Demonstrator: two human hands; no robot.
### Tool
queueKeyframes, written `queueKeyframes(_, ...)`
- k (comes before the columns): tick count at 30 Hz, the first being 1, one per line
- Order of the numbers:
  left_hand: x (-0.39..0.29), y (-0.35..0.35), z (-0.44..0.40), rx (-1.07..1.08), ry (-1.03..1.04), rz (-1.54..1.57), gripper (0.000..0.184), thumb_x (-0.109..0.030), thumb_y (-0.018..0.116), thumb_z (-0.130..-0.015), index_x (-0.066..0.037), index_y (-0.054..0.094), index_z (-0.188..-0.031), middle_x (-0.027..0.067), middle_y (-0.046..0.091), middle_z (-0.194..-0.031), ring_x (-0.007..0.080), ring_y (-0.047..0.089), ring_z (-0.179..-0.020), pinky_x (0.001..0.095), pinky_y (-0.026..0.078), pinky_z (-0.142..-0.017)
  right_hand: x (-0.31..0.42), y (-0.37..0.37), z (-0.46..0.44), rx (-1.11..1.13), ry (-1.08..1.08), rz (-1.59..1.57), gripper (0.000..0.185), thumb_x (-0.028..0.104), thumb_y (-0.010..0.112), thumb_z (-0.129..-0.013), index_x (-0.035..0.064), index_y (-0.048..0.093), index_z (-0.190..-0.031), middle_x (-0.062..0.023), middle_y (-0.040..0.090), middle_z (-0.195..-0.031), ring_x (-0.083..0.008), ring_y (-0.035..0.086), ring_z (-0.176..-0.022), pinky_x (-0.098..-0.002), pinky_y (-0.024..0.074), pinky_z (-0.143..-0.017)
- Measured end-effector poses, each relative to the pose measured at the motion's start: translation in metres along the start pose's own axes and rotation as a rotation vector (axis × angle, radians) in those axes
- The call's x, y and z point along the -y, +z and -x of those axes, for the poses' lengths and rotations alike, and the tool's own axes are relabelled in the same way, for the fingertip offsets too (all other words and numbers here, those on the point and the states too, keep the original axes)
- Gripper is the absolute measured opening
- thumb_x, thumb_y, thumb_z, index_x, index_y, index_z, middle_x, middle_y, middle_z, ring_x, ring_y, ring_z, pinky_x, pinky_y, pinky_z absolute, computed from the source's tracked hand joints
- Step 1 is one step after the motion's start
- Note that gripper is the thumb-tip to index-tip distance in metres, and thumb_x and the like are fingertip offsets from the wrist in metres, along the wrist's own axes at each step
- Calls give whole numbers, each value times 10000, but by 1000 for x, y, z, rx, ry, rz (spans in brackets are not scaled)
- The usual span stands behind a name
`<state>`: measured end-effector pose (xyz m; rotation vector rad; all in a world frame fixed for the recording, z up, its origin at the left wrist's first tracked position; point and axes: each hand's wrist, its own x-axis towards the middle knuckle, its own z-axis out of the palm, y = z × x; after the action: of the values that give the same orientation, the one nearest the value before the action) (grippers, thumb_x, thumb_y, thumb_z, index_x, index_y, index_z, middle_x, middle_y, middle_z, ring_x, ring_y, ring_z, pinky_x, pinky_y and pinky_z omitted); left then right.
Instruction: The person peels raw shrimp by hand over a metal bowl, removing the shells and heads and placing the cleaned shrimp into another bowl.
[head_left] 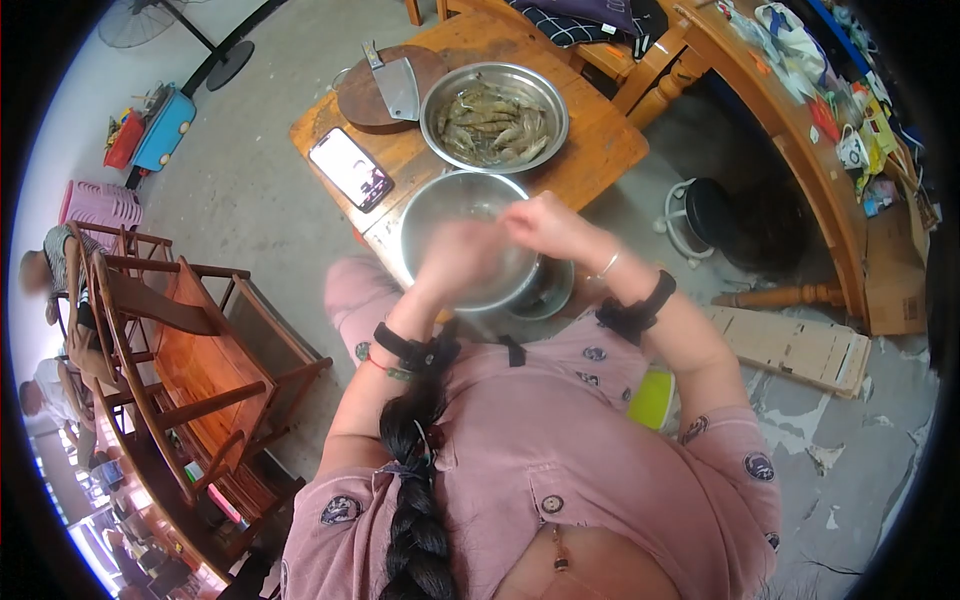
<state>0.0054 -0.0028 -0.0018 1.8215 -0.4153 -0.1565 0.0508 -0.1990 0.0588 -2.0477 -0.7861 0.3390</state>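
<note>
Both hands are over a steel basin (pixel 415 215) at the near edge of a small wooden table. My left hand (pixel 465 255) is smeared by motion, so its fingers and anything in them cannot be made out. Close beside it, my right hand (pixel 550 225) has its fingers pinched together; whatever they hold is hidden or too small to name. Just beyond stands a second steel bowl (pixel 560 110) with many raw, grey-green shrimp (pixel 495 125) in it. Part of another metal vessel (pixel 553 290) shows below the basin, to the right.
A cleaver (pixel 402 90) lies on a round wooden chopping board (pixel 365 103). A lit phone (pixel 350 168) rests on the table (pixel 610 140). Wooden chairs (pixel 190 340) stand to the left, with people (pixel 60 260) beyond them. At right are a wheeled stool (pixel 690 220) and flat cardboard (pixel 790 350).
</note>
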Motion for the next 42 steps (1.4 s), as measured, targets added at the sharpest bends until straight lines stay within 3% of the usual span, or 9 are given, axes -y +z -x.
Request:
queueKeyframes(8, -1, -2, -3, 48, -2, -87, 202, -151, 539, -975, -21, 627, -850, -20, 532, -621, 67, 511, -507, 201, 339, -431, 1, -5, -3, 25, -171, 155, 182, 159, 631, -861, -3, 679, -930, -210, 656, -788, -355, 662, -704, -391, 524, -656)
queueKeyframes(14, 2, 5, 0, -8, -79, -33, 195, -150, 541, -974, -27, 632, -854, -27, 528, -607, 66, 505, -508, 208, 356, -445, -1, -4, -2, 65, -131, 145, 170, 135, 604, -897, -24, 661, -913, -225, 654, -764, -285, 682, -628, -349, 535, -588)
queueKeyframes(17, -18, 3, 0, -13, -42, -129, 181, -134, 547, -967, -1, 636, -882, -13, 520, -585, 70, 510, -509, 237, 379, -452, -3, -7, -1, 72, -40, -60, 184, 124, 573, -934, -44, 645, -912, -170, 680, -764, -205, 676, -566, -302, 535, -543)
queueKeyframes(19, -36, 4, -1, -86, 55, -287, 136, -106, 578, -935, 17, 634, -915, 55, 523, -553, 137, 511, -468, 293, 407, -463, 2, -11, 0, 169, 271, -422, 195, 124, 548, -964, -48, 632, -924, -90, 681, -815, -155, 675, -629, -264, 537, -549)
queueKeyframes(20, -46, 3, 0, -86, 55, -287, 136, -106, 578, -935, 17, 634, -915, 55, 523, -553, 137, 511, -468, 293, 407, -463, 1, -12, 0, 169, 271, -422, 195, 124, 548, -964, -47, 632, -924, -90, 681, -815, -155, 675, -629, -264, 537, -549)
queueKeyframes(22, -70, 2, 0, -145, 221, -465, 86, -66, 603, -891, 11, 631, -917, 144, 553, -610, 257, 556, -511, 354, 444, -514, -5, -12, 0, 187, 458, -644, 185, 131, 545, -973, -40, 615, -977, -52, 661, -881, -134, 670, -709, -249, 555, -613)
queueKeyframes(25, -67, 7, 2, -265, 281, -460, 73, -45, 614, -861, -15, 638, -923, 183, 585, -696, 342, 583, -611, 384, 460, -558, -18, -13, 4, 231, 446, -1028, 175, 129, 547, -973, -28, 594, -1034, -43, 643, -886, -121, 658, -743, -259, 568, -697)
queueKeyframes(36, -82, 15, 1, -416, 387, -538, 79, -16, 619, -847, -18, 618, -925, 170, 597, -735, 356, 594, -665, 399, 472, -597, -10, -5, 10, 103, 503, -1317, 157, 109, 521, -982, -6, 575, -1074, 21, 580, -820, -5, 515, -618, -263, 563, -710)
queueKeyframes(42, -58, 14, -4, -433, 272, -470, 143, -88, 589, -914, 20, 644, -990, 119, 623, -665, 208, 585, -500, 326, 447, -492, 17, -3, 7, -75, 317, -1152, 204, 82, 495, -985, 13, 571, -1161, -9, 604, -915, -38, 537, -703, -204, 505, -693)
